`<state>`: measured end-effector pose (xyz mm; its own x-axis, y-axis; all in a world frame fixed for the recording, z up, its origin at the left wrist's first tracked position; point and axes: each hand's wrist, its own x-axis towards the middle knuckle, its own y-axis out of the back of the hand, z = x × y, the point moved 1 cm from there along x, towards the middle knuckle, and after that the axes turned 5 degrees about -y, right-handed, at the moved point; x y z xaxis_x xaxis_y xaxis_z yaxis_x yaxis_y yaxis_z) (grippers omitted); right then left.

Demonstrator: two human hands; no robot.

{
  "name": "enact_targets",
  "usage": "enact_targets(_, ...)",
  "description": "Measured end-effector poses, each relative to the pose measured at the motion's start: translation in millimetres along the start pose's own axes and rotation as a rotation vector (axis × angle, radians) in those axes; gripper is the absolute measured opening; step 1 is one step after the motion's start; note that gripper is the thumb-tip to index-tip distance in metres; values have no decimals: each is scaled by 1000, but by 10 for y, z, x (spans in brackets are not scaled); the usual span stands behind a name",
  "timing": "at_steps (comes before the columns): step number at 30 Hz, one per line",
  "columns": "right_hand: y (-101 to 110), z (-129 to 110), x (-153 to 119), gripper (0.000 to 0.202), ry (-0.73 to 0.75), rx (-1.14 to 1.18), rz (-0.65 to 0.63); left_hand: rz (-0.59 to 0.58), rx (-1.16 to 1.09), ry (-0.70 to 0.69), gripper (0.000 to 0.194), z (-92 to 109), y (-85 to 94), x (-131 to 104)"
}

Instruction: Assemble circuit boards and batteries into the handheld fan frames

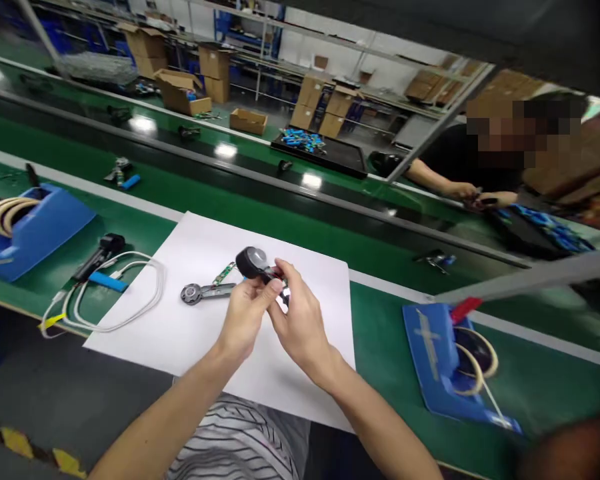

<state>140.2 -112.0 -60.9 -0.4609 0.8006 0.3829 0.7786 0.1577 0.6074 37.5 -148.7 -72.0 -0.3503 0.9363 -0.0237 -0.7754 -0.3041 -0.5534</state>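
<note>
The green counter runs across the view; beyond it, at the right, another person has both hands together over small parts; a white sheet lies on the counter before the wearer; a blue dispenser with tape rolls stands to the right of the sheet, and a second dispenser, also with rolls, stands well to the left; on the far side a black tray carries a heap of blue parts.

The left hand and right hand meet above the sheet; the grip of each is clamped on the device, a black piece with a round, clear-topped head pointing up and left; the right fingers partly hide its lower end.

A white cable loops over the sheet's left edge onto the counter; beside it lie a black unit and a blue cell; a grey casing lies on the sheet, left of the hands, with a small green circuit board just beyond it.
</note>
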Motion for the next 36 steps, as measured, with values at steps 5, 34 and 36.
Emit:
enact_targets(5, 202, 130, 113, 51, -163, -3, -131, -35, 170, -24, 44, 99, 116, 261)
enact_targets(34, 43, 1225, 1017, 32, -73, -552, -198, 10, 1002, 79, 35, -341, -153, 2543)
enact_targets(36, -72, 1128, 842, 30, -49, -501, -264, 37, 1030, -38, 39, -137, -56, 2424)
